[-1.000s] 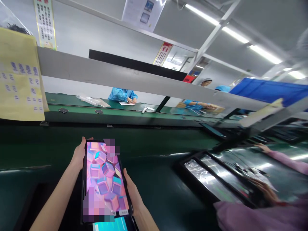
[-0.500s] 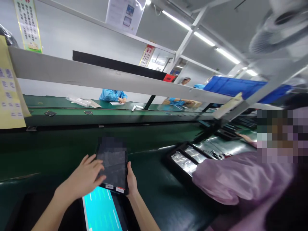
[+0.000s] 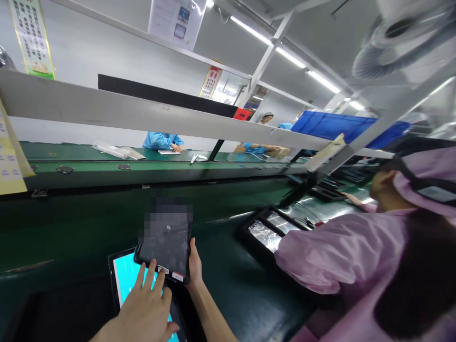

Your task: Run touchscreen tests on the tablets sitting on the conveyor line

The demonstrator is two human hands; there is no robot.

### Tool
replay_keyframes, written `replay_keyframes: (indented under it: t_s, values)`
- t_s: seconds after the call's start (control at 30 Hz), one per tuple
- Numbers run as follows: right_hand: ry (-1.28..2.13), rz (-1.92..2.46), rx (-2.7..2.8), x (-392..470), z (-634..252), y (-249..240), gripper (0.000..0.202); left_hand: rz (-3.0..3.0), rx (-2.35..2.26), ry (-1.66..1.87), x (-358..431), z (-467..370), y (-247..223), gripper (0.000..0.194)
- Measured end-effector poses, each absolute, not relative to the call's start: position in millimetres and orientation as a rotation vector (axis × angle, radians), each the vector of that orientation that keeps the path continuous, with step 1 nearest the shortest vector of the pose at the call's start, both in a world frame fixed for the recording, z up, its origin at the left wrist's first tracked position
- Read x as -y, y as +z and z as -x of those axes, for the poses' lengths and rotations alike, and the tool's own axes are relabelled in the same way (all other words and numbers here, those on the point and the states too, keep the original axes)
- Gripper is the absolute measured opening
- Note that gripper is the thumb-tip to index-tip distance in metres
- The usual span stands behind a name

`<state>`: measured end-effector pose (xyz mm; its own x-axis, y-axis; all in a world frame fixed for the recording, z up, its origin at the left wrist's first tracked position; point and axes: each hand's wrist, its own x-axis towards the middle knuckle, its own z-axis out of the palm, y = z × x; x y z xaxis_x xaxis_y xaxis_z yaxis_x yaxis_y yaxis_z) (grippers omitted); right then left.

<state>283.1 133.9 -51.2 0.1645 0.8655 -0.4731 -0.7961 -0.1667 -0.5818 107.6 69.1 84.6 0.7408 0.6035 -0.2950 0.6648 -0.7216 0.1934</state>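
Observation:
My right hand (image 3: pixel 194 266) grips the right edge of a dark-screened tablet (image 3: pixel 166 247), holding it tilted above the green conveyor belt (image 3: pixel 71 223). My left hand (image 3: pixel 147 308) is spread flat, fingers apart, over a second tablet (image 3: pixel 124 275) with a lit cyan screen that lies below. The left fingertips reach the lower edge of the dark tablet.
A co-worker in a pink smock (image 3: pixel 342 256) leans in at the right beside trays with foil-wrapped panels (image 3: pixel 267 228). A grey shelf rail (image 3: pixel 142 114) crosses overhead. Workers in blue (image 3: pixel 162 141) sit at the far side. A yellow sheet (image 3: pixel 9 156) hangs at the left.
The held tablet's screen went from a pink picture to dark. My left hand left its edge and dropped onto the cyan tablet below. The co-worker leaned further into view.

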Motion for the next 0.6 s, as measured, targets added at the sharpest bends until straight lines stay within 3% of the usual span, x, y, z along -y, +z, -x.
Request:
replay_keyframes:
  t_s: [0.23,0.6]
  values:
    - [1.519,0.915,0.133,-132,-282,-50,0.060,-2.739,-1.048,-0.180,-78,-118,67,0.053]
    - [1.530,0.874,0.212,-128,-276,-43,0.054,-2.847,-1.106,0.354,-119,-116,36,0.062]
